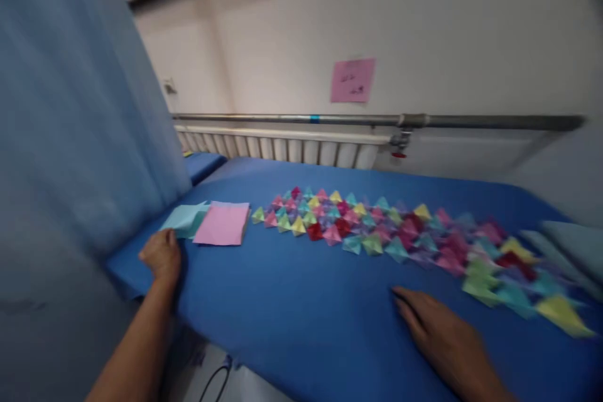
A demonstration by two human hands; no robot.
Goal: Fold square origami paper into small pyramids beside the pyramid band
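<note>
My left hand [162, 255] is closed at the near edge of a light blue sheet of paper [186, 220], its fingertips partly hidden; the fingers appear to pinch that sheet. Right beside the sheet lies a stack of square pink paper [222, 223]. My right hand [443, 333] is low over the blue-covered surface [292, 301], thumb and forefinger slightly apart, with nothing visible between them. Beyond it, many small folded paper pyramids [342, 226] in pink, red, yellow, green, blue and purple stand in slanting rows. The picture is blurred.
A blue curtain [89, 94] hangs on the left. Behind the surface are a white radiator [294, 149], a metal pipe [264, 117] and a valve [399, 143]. A pink note [352, 80] is on the wall. Pale blue paper or cloth [577, 245] lies far right. A black cable [217, 380] shows below.
</note>
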